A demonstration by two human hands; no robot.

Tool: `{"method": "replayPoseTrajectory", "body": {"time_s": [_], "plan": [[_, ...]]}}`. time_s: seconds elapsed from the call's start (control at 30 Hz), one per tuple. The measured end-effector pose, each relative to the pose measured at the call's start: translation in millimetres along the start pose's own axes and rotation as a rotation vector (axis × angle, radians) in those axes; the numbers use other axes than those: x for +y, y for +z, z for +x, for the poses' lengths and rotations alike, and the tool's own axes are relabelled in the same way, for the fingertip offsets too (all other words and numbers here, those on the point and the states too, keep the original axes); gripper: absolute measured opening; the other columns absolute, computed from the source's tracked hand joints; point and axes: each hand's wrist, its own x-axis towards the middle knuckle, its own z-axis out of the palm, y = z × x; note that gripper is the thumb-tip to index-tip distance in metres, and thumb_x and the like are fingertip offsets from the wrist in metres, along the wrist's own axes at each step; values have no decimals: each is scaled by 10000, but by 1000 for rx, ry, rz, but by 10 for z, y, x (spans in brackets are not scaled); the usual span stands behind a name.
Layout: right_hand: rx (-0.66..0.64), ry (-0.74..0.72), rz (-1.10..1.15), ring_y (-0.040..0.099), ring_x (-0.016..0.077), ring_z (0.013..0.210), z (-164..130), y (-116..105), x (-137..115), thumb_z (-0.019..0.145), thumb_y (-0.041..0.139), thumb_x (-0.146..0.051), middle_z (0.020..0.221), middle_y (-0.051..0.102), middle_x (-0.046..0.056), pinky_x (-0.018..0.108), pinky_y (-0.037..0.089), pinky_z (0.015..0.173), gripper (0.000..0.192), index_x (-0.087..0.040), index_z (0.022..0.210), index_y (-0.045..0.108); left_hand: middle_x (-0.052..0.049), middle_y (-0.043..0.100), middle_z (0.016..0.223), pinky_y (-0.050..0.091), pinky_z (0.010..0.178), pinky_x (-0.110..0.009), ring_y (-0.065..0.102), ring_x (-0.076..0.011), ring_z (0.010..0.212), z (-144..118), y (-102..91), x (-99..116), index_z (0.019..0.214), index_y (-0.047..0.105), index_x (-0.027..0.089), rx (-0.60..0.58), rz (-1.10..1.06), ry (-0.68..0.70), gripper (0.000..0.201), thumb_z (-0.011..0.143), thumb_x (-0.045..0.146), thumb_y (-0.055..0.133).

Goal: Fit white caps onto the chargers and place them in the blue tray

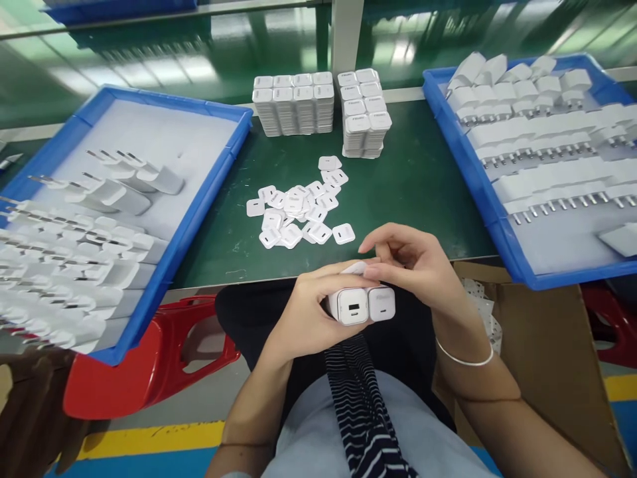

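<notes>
Step in hand appears to be thumbing a small white piece (355,267); left hand (301,309) clamps two chargers (359,307), near middle; right hand (411,260) has its thumb at the piece, pinch cannot be told; next move likely calls for steady left grip; chargers look white, rounded-square, side by side.

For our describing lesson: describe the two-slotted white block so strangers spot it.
Before the green table, find the left hand. It holds the white block beside a second block. Ours shows a wide slot above a smaller one; the second shows just one.
</notes>
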Motion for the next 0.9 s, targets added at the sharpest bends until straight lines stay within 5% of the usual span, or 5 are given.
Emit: {"method": "replayPoseTrajectory", "body": {"time_s": [0.3,0.5,0.67,0.77,0.9], "plan": [[118,-74,-164,587,116,641,44,0,24,908,734,-260,725,660,-17,243,443,566,106,-199,848,671,-74,797,1056,625,827,-301,771,-222,948,-20,17,-22,1048,797,215,68,-32,-146,372,693,136,879],[-50,-59,-363,575,100,600,-31,-22,-17,959,672,-242,753,674,-41,223,467,558,170,-225,1125,640,-64,788,1070,614,822,-289,762,-207,934,-29,-7,-54,1046,794,218,78,3,-210,367,696,150,879],[-199,-362,-659,687,133,774,8,-181,-128,965,634,-130,883,752,7,251,524,695,133,-208,923,733,-72,791,1123,628,899,-311,765,-231,1033,-26,-9,-62,1067,781,217,-12,57,-144,384,706,106,850],[-12,-328,-614,698,124,723,-27,-227,-162,925,687,-105,861,759,-14,245,552,680,130,-227,925,731,-83,788,1150,618,965,-324,759,-227,1069,-26,29,-66,1072,779,203,65,56,-123,370,721,112,855],[204,-186,-224,760,168,847,-156,-125,-148,907,711,-99,955,771,-1,290,630,767,165,-249,976,717,-98,779,1170,621,975,-333,757,-219,1065,-11,103,-39,1103,772,193,292,13,-38,404,722,105,872]]}}
